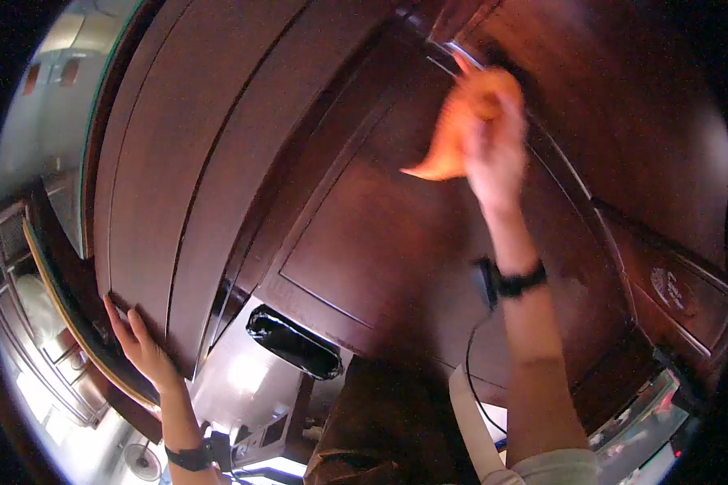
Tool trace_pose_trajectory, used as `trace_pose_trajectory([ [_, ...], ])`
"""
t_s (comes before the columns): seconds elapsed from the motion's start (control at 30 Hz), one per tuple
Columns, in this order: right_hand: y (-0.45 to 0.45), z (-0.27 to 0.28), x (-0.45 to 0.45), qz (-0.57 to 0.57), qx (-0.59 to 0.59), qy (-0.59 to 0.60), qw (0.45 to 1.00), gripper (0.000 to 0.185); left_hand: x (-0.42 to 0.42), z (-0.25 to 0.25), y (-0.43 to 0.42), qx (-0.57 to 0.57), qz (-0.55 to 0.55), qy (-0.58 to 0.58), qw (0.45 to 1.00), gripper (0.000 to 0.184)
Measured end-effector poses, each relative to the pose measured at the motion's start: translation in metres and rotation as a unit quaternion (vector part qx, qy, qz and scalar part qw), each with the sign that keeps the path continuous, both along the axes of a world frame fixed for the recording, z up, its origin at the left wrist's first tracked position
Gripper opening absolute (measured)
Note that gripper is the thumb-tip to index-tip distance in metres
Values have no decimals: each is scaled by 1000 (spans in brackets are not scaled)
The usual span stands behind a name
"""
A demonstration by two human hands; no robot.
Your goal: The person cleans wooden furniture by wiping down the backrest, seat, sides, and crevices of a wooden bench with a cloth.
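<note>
Far left of my feed: pale wall (44, 153). Below it I note a metal frame (16, 343), bright light around its lower end. Round fan (141, 462) lower left. Shiny pale surface (226, 368) throws glare; floor or worktop, I can't tell.

The right hand (495, 158) holds an orange cloth (453, 133) at the upper edge of the panel (364, 234); the left hand (147, 352) touches the grooved board's (255, 153) lower edge.

Orange cloth (451, 139), bunched, blurred, pointed corner jutting, over glossy dark-brown wooden panel (388, 242).
</note>
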State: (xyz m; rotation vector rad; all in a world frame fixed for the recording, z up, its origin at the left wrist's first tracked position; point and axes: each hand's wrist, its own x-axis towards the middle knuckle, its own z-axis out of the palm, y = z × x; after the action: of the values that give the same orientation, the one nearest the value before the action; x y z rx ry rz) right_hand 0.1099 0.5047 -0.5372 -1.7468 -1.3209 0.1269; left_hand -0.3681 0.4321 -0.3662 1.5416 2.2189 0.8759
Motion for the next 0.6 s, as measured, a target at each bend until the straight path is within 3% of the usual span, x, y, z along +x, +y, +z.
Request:
trace_pose_trajectory([
  [0.03,32,-5,-8,42,-93,-124,987,47,-1,0,1,3,-5,-2,1000,51],
  [0.07,58,-41,-15,11,-108,-252,962,43,0,0,1,4,-11,-5,1000,51],
  [0.13,95,-62,-12,67,-150,-376,912,32,6,3,2,-6,4,1,1000,51],
  [0.2,102,-67,-6,58,-110,-379,917,30,-3,3,1,-26,4,37,999,51],
  [0.33,70,-81,69,261,-40,-361,894,41,-5,1,1,-24,-5,-1,1000,52],
  [0.43,-50,-60,139,208,-202,-299,909,54,-14,-2,1,-17,-7,19,1000,52],
  [0.5,-141,-58,186,107,-289,-295,904,48,-9,-1,1,-11,-6,5,1000,52],
  [0.53,-181,-63,204,59,-230,-342,909,42,-5,0,2,-9,1,-16,1000,53],
  [0.57,-206,-64,210,-86,-238,-128,959,37,-2,-1,1,-3,9,-36,999,53],
  [0.6,-216,-58,209,-225,-232,99,941,33,-5,-2,0,0,11,-38,999,53],
])
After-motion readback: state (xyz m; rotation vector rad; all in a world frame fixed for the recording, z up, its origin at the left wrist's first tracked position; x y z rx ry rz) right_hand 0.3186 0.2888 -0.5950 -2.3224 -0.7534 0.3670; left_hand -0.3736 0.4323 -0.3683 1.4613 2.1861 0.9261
